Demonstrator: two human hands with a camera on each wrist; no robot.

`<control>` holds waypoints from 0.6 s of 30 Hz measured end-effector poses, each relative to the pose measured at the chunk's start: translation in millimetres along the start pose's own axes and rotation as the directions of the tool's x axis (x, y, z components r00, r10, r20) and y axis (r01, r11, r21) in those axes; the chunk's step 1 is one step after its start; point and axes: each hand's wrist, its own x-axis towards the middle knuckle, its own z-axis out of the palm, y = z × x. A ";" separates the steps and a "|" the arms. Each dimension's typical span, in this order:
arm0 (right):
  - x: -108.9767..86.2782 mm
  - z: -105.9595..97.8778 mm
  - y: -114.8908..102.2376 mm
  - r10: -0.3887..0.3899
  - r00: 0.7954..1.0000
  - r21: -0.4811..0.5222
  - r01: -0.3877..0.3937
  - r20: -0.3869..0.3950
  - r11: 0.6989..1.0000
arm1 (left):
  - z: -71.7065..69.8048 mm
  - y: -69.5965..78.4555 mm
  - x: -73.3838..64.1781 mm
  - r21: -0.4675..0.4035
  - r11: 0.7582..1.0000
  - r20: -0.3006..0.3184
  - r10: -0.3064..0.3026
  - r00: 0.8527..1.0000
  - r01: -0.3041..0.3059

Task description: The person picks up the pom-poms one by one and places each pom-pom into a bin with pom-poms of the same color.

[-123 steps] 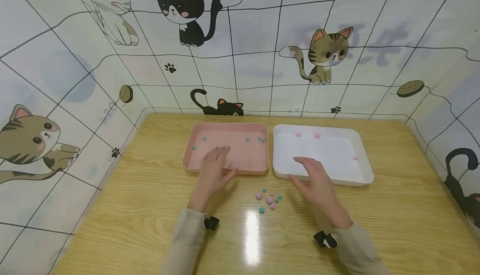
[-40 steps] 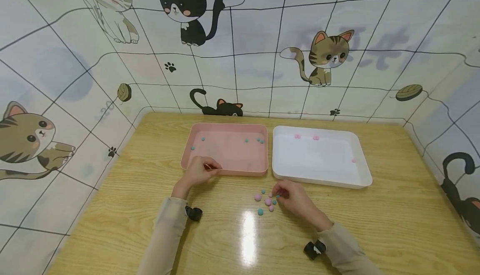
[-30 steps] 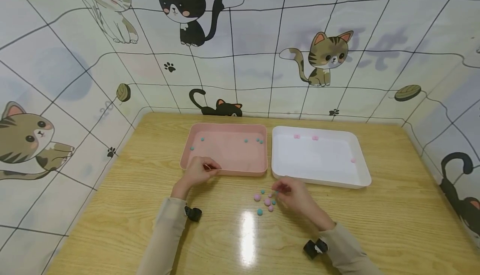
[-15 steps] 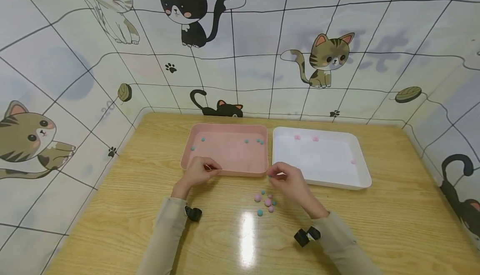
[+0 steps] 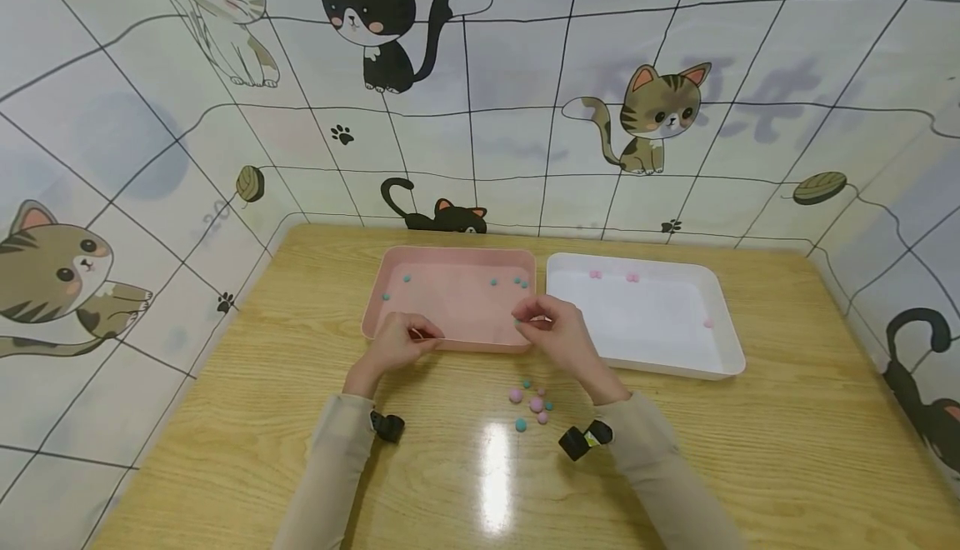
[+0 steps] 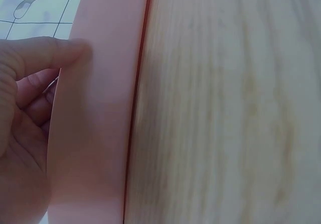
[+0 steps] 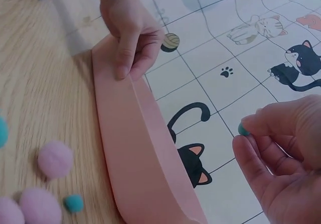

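My left hand point(image 5: 401, 340) pinches the near rim of the pink tray point(image 5: 465, 300), thumb outside and fingers inside, as the left wrist view also shows. Over that tray's near right corner is my right hand point(image 5: 553, 332). Between thumb and forefinger it pinches a small teal pompom point(image 7: 243, 129), plain in the right wrist view. Several teal pompoms lie spread in the pink tray, one of them a teal pompom point(image 5: 493, 282) toward the right. On the table in front of the trays sits a loose group of teal and pink pompoms, among them a larger pink pompom point(image 5: 536, 404).
A white tray point(image 5: 645, 317) stands right of the pink one, with a few pink pompoms point(image 5: 633, 277) along its far side and right. The wooden table point(image 5: 247, 417) meets cat-printed walls at the back and sides.
My right hand has picked a teal pompom out of the group and moved it up and left to the pink tray. The left hand came down to the tray's rim earlier and has stayed there.
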 end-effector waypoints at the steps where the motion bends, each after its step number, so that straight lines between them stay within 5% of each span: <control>1: 1.8 1.4 -0.4 0.002 1.000 0.017 -0.002 0.000 1.000 | -0.2 -0.2 0.1 0.000 1.000 0.001 0.002 1.000 -0.002; 14: 21.5 28.4 2.1 -0.062 0.997 0.081 0.065 -0.041 0.995 | -0.6 -3.5 -0.7 0.016 1.000 0.010 -0.015 1.000 0.015; 18: 28.9 35.0 1.8 -0.001 0.999 0.084 0.005 -0.049 0.996 | -0.2 -4.0 -0.7 0.006 1.000 0.010 -0.014 1.000 0.014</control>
